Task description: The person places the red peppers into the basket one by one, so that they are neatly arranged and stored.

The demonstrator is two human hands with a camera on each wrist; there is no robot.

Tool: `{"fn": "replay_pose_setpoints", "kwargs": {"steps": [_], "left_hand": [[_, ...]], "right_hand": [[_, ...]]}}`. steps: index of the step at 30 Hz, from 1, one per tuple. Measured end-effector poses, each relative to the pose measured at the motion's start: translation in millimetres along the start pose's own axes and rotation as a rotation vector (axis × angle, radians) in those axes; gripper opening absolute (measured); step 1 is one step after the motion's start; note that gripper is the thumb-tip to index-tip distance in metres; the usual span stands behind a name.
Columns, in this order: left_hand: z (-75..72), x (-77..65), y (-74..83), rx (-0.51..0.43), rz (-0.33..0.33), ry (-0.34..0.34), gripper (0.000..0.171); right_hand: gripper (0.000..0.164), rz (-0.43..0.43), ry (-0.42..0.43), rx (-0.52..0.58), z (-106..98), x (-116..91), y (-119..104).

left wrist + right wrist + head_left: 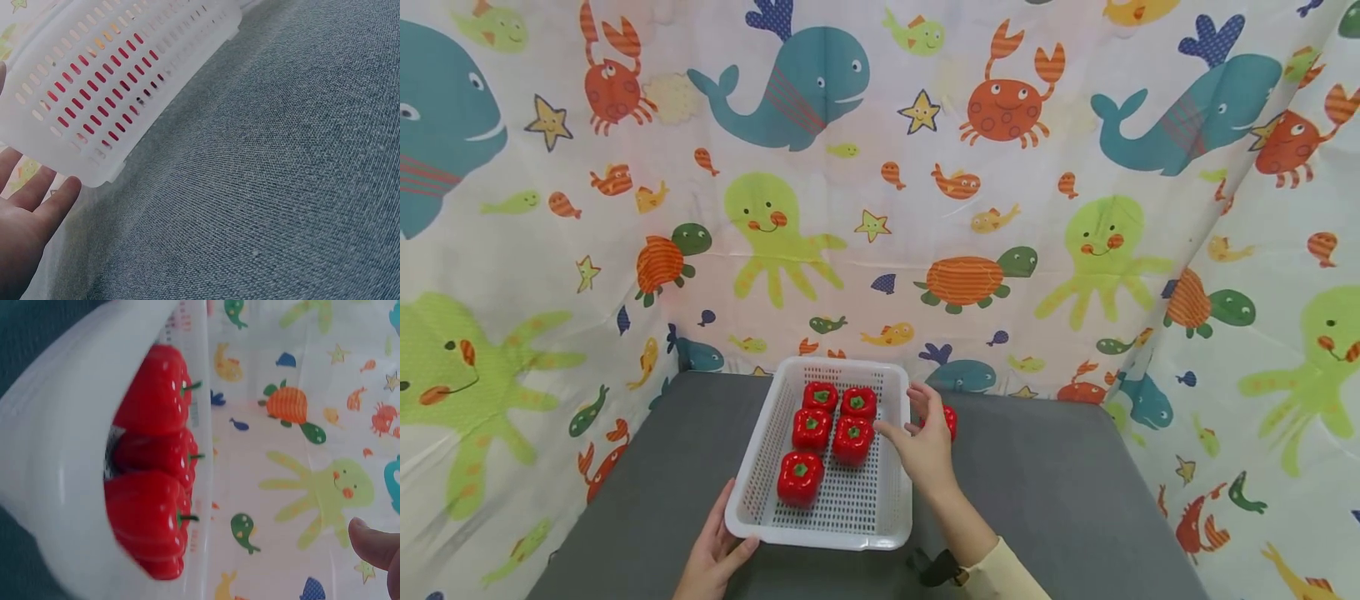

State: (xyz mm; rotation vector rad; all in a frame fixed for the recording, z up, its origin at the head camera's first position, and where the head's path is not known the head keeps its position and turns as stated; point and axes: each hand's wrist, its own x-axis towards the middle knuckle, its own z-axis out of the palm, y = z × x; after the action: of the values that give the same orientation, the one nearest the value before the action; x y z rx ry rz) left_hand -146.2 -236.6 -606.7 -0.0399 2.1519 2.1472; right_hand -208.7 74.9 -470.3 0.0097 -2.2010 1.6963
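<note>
A white perforated plastic basket (895, 500) on the grey table holds several red bell peppers (800, 480) with green stems. My left hand (711, 554) grips its near-left corner, thumb at the front rim and fingers along the left side. In the left wrist view, fingertips meet the end of the basket wall (144, 103). Over the basket's right rim is my right hand (928, 446), thumb and fingers spread apart with nothing between them. Behind that hand, just outside the basket, another red bell pepper (950, 422) is partly hidden. Only the thumb (375, 547) shows in the right wrist view.
The grey table (1037, 492) extends to both sides of the basket. A white curtain (850, 275) printed with sea animals hangs behind and at both sides. A dark strap (936, 569) lies at my right sleeve, near the front.
</note>
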Motion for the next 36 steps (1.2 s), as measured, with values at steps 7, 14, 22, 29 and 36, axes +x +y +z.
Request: {"fn": "replay_pose_setpoints", "kwargs": {"steps": [7, 14, 22, 29, 36], "left_hand": [[-0.3, 1.0, -2.5, -0.005, -0.015, 0.013, 0.098], [-1.9, 2.1, -5.5, 0.002, 0.103, -0.028, 0.094], [-3.3, 0.2, -4.3, 0.001, 0.074, -0.011, 0.094], [-3.1, 2.6, -5.2, -0.004, 0.085, -0.02, 0.094], [-2.5, 0.2, -4.1, -0.003, 0.073, -0.008, 0.096]], "right_hand": [[0.08, 0.001, 0.031, -0.049, -16.1, 7.8, 6.0], [0.084, 0.05, 0.09, -0.032, -31.1, 11.6, 14.3], [0.087, 0.078, 0.099, -0.062, -44.9, 21.7, 30.8], [0.083, 0.113, 0.12, -0.08, -54.9, 33.2, 56.2], [0.088, 0.087, 0.123, -0.074, -60.8, 41.9, 90.2]]}}
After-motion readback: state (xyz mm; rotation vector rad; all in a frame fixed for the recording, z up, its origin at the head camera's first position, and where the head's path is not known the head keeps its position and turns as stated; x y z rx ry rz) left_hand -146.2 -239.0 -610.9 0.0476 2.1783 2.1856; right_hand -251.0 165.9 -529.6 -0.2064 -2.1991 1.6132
